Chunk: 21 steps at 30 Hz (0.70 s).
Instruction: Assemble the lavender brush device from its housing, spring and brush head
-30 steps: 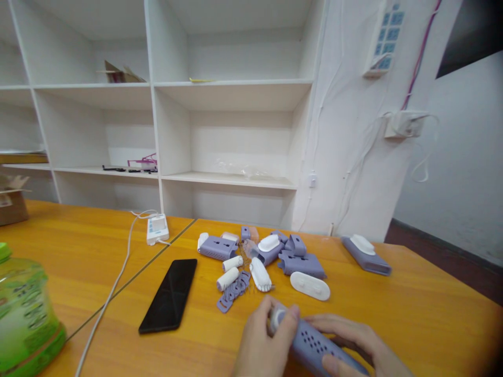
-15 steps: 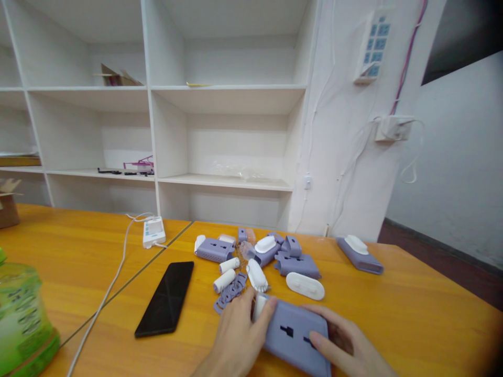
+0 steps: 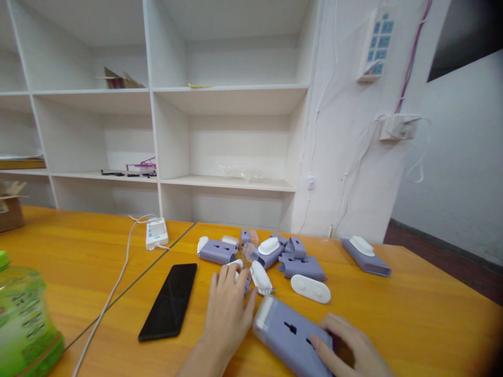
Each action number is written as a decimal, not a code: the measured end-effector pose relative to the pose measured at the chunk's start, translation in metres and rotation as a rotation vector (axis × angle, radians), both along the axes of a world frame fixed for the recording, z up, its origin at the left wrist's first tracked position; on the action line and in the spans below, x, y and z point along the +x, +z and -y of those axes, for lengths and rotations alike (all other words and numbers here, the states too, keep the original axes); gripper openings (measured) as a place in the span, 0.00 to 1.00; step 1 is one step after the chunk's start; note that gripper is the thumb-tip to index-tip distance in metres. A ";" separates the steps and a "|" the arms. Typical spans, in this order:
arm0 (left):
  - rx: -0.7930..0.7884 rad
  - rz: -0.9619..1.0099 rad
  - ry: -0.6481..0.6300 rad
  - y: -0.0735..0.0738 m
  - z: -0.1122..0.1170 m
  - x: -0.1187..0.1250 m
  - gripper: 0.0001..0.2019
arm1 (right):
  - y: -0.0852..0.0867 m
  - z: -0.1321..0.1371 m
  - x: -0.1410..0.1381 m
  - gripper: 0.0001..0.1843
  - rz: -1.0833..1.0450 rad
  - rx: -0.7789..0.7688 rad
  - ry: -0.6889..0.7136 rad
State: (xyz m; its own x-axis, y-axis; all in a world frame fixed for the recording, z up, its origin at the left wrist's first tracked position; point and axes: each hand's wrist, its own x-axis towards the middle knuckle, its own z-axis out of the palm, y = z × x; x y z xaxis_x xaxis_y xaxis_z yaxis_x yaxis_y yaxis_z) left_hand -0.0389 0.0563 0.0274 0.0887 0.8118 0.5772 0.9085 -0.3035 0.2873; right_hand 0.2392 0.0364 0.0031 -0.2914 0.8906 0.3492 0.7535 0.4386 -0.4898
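Broadly, white shelves [image 3: 231, 99] fill the far wall behind an orange table [image 3: 412, 314], with a wall strip [image 3: 375, 47] mounted on the pillar to their right. A green bottle [image 3: 23, 319] stands at the table's near left edge, and a cardboard box [image 3: 10, 207] sits at the far left. A black phone [image 3: 168, 301] lies flat left of the hands, just beside a white cable [image 3: 113, 285] that runs up to a white power strip [image 3: 157, 231].

The purple casing [image 3: 286, 335], socket slots facing up and a white cap at its far end, lies on the table near the bottom edge. The right hand [image 3: 349, 351] grips its near right end, thumb on top. The left hand [image 3: 228, 309] lies open and flat, fingers spread, just left of the casing and not holding it; its fingertips cover the small parts at the near edge of the pile, so what they touch cannot be told.

Beyond the hands lies the pile [image 3: 263, 256] of purple and white parts, crowded close together. A white oval cover [image 3: 310, 289] rests just past the casing, a ribbed white piece [image 3: 261, 277] sits beside the left fingertips, and an assembled purple unit [image 3: 365, 255] lies well apart to the right.
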 end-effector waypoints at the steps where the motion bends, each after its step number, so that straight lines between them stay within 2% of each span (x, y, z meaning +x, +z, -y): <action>1: -0.004 -0.034 0.003 -0.002 -0.003 -0.003 0.12 | 0.001 0.001 -0.001 0.21 0.013 0.018 0.002; 4: -0.029 -0.072 -0.018 -0.009 -0.010 -0.007 0.16 | 0.003 0.003 -0.004 0.21 0.018 0.053 0.019; 8: -0.006 -0.055 0.002 -0.013 -0.015 -0.004 0.08 | 0.003 0.003 -0.004 0.18 0.017 0.076 0.040; 12: 0.051 -0.007 0.019 0.000 -0.011 -0.006 0.08 | 0.002 0.002 -0.003 0.18 0.024 0.107 0.049; 16: 0.081 0.077 0.065 0.015 -0.010 -0.023 0.12 | 0.004 0.004 -0.002 0.18 0.037 0.143 0.021; 19: 0.077 0.189 0.122 0.017 -0.016 -0.045 0.14 | 0.007 0.008 0.001 0.17 0.087 0.236 0.020; 21: 0.052 0.290 0.141 0.015 -0.020 -0.058 0.14 | 0.007 0.009 0.004 0.19 0.126 0.329 0.071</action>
State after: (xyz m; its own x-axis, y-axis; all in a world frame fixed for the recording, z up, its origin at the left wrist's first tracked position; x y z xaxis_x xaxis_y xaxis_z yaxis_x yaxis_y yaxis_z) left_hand -0.0973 0.0764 0.0427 -0.1969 0.7733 0.6026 0.8253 -0.2010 0.5277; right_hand 0.2429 0.0278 0.0104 -0.4079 0.7123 0.5712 0.7609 0.6109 -0.2185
